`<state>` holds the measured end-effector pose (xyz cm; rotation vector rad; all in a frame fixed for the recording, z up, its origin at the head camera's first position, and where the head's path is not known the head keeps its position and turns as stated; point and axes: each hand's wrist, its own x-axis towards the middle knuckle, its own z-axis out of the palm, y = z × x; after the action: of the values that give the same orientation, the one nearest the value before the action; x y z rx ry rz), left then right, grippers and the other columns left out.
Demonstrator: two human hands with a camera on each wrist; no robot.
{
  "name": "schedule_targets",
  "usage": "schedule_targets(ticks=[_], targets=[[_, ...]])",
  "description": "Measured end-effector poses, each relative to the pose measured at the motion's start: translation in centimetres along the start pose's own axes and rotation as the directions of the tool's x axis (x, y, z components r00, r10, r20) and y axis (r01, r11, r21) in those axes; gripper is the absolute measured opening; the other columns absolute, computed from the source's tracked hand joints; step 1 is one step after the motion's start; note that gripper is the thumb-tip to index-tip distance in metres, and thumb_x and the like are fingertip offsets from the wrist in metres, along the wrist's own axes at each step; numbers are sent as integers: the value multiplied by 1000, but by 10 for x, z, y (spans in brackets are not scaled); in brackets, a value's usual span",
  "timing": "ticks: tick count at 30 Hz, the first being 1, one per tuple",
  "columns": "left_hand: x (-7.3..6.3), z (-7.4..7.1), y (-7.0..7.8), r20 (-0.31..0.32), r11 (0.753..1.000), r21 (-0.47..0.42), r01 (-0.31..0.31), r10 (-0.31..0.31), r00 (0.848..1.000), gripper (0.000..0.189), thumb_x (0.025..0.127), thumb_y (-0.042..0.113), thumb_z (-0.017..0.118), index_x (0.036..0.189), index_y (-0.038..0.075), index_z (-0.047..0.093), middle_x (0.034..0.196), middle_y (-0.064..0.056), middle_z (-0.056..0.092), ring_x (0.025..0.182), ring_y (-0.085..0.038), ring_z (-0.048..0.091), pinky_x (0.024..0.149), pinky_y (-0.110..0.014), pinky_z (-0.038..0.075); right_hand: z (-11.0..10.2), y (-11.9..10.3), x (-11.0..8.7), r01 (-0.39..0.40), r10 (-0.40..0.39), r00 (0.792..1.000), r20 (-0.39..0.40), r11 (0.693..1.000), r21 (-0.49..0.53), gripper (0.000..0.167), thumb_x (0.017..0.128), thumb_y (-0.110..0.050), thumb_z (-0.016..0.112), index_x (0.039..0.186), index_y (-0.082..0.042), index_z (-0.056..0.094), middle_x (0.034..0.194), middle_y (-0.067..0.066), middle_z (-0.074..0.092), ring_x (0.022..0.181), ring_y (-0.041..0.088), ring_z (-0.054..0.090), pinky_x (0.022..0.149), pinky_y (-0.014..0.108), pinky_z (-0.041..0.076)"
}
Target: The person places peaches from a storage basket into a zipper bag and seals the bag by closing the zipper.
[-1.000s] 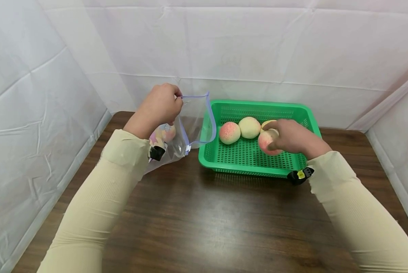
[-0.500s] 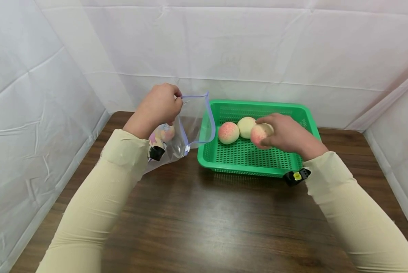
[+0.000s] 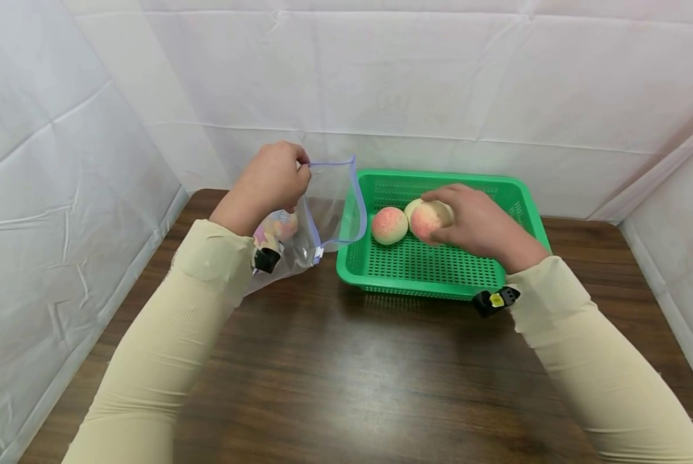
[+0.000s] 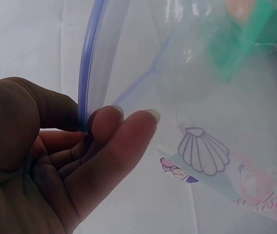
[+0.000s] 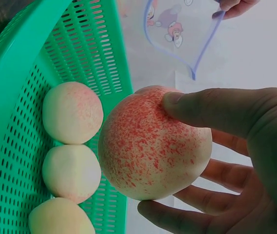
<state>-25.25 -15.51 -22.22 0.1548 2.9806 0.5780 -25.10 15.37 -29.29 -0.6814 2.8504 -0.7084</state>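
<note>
Leftward across the basket goes the right hand (image 3: 478,222) with its peach (image 3: 426,223), which one second ago sat farther right and nearer the front wall; now it overlaps the middle of the row in the head view. That shift leaves the peach closer to the mouth of the clear zip bag (image 3: 333,216), though outside it, so I judge the carry to be partway along. Thumb and fingers curl about the peach from either side, set to its full width, and it looks raised above the basket floor. Meanwhile the left hand (image 3: 273,178) keeps its place, pinching the bag's edge between thumb and fingers, and the mouth gapes toward the basket. As for containers, the green basket (image 3: 404,286) stands beside the bag on the dark wooden table (image 3: 346,367); the right wrist view shows three other peaches (image 5: 71,173) lying in it in a row, the lowest cut off by the frame. Inside the bag, a rounded pinkish shape (image 3: 288,225) shows behind printed shells and cartoon figures; it is probably a peach, but the left hand and the print hide too much for a count.
</note>
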Motion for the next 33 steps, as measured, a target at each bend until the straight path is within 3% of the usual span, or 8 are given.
schedule_targets(ticks=[21, 33], targets=[[0, 3, -1, 27, 1000, -6, 16, -16, 1000, 38, 97, 18, 37, 126, 2, 56, 70, -8, 66, 58, -17, 68, 71, -32, 49, 8, -21, 8, 56, -50, 996, -78, 996, 67, 62, 81, -36, 76, 137, -18, 54, 144, 9, 46, 127, 34, 43, 91, 52, 47], [1, 6, -2, 33, 1000, -16, 7, -7, 999, 38, 97, 17, 35, 125, 2, 56, 60, -5, 65, 57, -17, 67, 72, -33, 49, 15, -34, 13, 90, -79, 988, -129, 992, 85, 60, 82, -30, 76, 137, -18, 54, 142, 7, 49, 127, 32, 44, 93, 51, 47]])
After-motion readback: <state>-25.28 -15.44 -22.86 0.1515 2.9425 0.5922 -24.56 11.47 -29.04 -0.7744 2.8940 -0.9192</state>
